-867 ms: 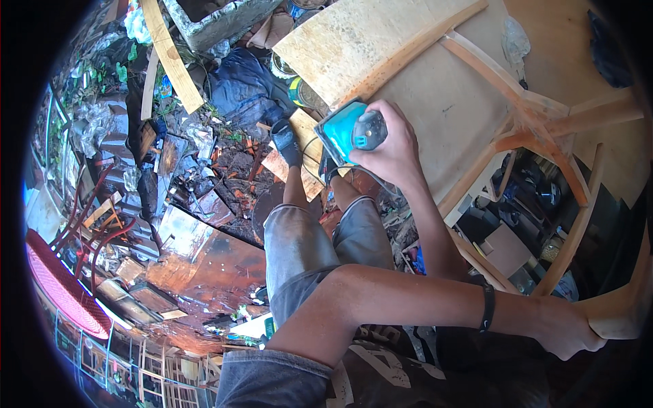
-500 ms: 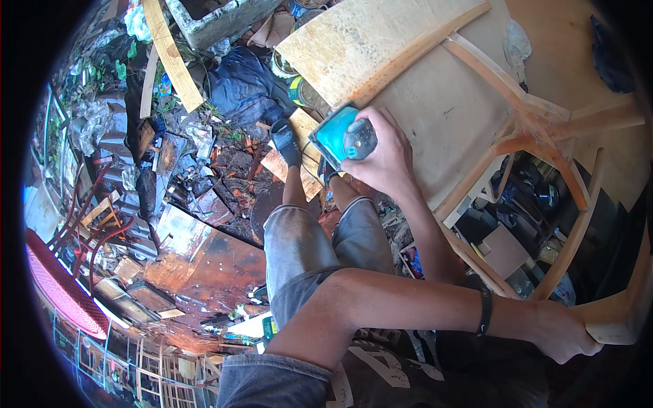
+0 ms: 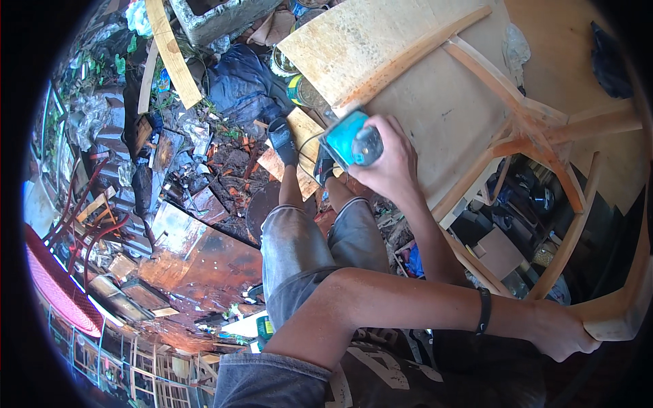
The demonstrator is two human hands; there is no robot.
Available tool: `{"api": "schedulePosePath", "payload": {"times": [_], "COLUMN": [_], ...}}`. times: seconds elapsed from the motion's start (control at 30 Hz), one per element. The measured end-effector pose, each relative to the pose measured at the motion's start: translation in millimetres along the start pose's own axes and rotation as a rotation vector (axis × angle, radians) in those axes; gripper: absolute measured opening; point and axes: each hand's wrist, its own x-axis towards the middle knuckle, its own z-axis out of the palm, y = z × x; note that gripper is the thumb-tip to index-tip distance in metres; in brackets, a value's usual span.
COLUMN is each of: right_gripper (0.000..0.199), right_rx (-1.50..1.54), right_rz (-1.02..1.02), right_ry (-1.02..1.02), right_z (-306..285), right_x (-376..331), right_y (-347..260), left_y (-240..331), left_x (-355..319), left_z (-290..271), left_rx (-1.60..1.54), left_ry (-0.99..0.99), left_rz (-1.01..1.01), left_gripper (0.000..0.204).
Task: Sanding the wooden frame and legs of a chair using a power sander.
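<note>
My right hand (image 3: 389,160) is wrapped round a teal and dark grey palm sander (image 3: 345,139). The sander's upper edge is beside the near end of a long wooden rail (image 3: 408,58) on a bare wooden chair frame (image 3: 524,112); I cannot tell whether its pad touches the wood. Crossing over my right arm, my left arm reaches to the lower right. There my left hand (image 3: 561,331) grips a thick, pale end of the chair frame (image 3: 609,316), its fingertips partly hidden. A broad pale panel (image 3: 326,51) adjoins the rail.
Scrap wood, plastic and other debris cover the ground at left. A red chair (image 3: 58,285) lies by the left rim. Loose planks (image 3: 170,51), a concrete basin (image 3: 218,24) and an open can (image 3: 303,90) are farther off. My feet rest by boards (image 3: 306,132).
The sander and my right hand have shifted slightly right and down, away from the rail's end. My left hand keeps its hold on the frame.
</note>
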Motion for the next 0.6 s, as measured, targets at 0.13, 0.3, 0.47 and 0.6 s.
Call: {"api": "schedulePosePath", "payload": {"times": [0.13, 0.3, 0.47, 0.6], "right_gripper": [0.055, 0.056, 0.058, 0.056], "right_rx": [-0.083, -0.163, -0.199, -0.193], "right_rz": [0.043, -0.099, -0.155, 0.002], "right_ry": [-0.022, 0.057, 0.108, 0.074], "right_z": [5.1, 29.4, 37.4, 26.3], "right_x": [-10.5, -4.8, -17.9, -43.5], "right_y": [-4.2, -10.0, -5.7, 1.2], "left_y": [-1.2, -0.1, -0.3, 9.5], "left_x": [-0.6, -3.7, -4.0, 6.8], "left_z": [-0.5, -0.1, -9.9, -3.2], "left_rx": [0.052, 0.098, 0.136, 0.181], "left_ry": [-0.001, -0.005, -0.016, -0.009], "left_rz": [-0.003, -0.012, 0.005, 0.020], "left_gripper": [0.014, 0.014, 0.014, 0.014]}}
